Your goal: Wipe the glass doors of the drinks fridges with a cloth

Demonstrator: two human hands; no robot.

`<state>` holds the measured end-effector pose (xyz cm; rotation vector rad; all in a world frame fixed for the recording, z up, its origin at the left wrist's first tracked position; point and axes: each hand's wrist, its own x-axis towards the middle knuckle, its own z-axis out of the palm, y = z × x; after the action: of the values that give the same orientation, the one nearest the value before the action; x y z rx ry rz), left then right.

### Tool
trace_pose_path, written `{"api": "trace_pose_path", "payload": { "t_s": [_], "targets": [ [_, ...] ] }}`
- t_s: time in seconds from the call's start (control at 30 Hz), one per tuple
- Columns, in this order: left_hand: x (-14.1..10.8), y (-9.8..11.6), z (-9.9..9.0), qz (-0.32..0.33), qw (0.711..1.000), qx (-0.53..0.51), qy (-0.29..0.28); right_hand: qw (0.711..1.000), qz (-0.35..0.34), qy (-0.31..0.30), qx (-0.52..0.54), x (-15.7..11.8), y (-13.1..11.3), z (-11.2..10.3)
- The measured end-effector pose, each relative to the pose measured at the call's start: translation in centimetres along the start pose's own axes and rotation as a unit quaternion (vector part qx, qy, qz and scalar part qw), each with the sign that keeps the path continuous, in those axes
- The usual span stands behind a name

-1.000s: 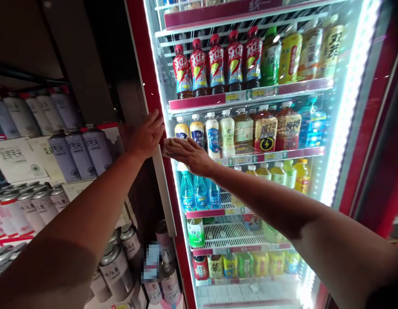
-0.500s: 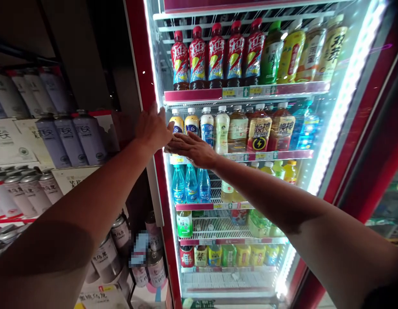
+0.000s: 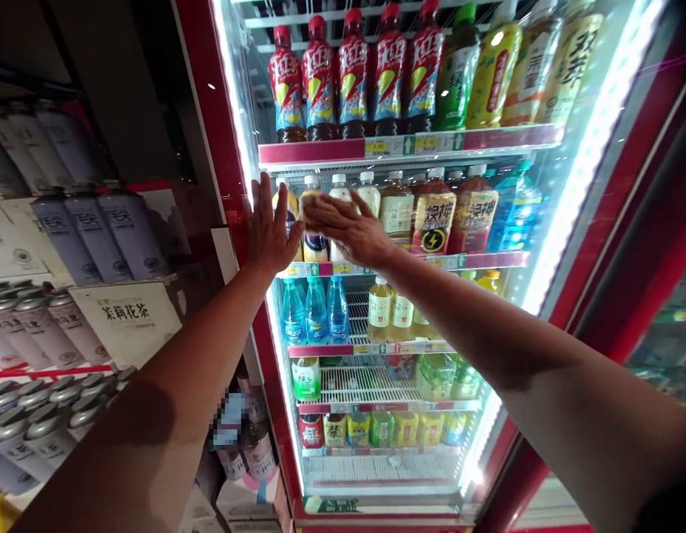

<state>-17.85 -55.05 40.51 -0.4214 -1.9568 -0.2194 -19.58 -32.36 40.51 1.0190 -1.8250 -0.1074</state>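
"焕神" on amber bottles (image 3: 434, 211); "茉莉花茶" on cream box (image 3: 129, 318); "冰红" on red-capped bottles (image 3: 352, 81).

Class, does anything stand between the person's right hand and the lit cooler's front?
Only what looks like a pale cloth, under the fingers of the right hand; nothing else visible stands between it and the cooler. The left hand is beside it, not in between.

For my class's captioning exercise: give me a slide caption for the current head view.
Left hand and right hand reach out, side by side, before a lit drinks cooler lined with bottles.
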Motion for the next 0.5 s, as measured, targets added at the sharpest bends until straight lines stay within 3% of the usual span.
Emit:
{"api": "trace_pose_path", "payload": {
  "t_s": [0.1, 0.17, 0.27, 0.37, 0.43, 0.5],
  "targets": [
    [-0.4, -0.1, 0.1, 0.002, 1.000, 0.007, -0.004, 0.997, 0.071, 0.043, 0.008, -0.6, 1.5, -0.7],
    [-0.6, -0.1, 0.2, 0.004, 1.000, 0.015, -0.009, 0.994, 0.091, 0.052, 0.016, -1.4, 1.3, -0.4],
    [-1.0, 0.0, 0.4, 0.003, 1.000, 0.026, -0.010, 0.999, 0.043, 0.008, 0.027, -3.3, 0.3, 0.2],
    [-1.3, 0.1, 0.6, -0.004, 1.000, 0.014, -0.004, 0.999, -0.019, -0.035, 0.032, -4.9, 1.1, -0.5],
    [-1.3, -0.1, 0.8, -0.009, 1.000, -0.002, 0.007, 1.000, 0.004, -0.012, 0.023, -5.5, 2.8, -1.4],
    [-1.3, -0.4, 1.1, -0.001, 1.000, -0.015, 0.026, 0.996, 0.071, 0.047, 0.011, -6.1, 4.3, -1.9]
  ]
}}
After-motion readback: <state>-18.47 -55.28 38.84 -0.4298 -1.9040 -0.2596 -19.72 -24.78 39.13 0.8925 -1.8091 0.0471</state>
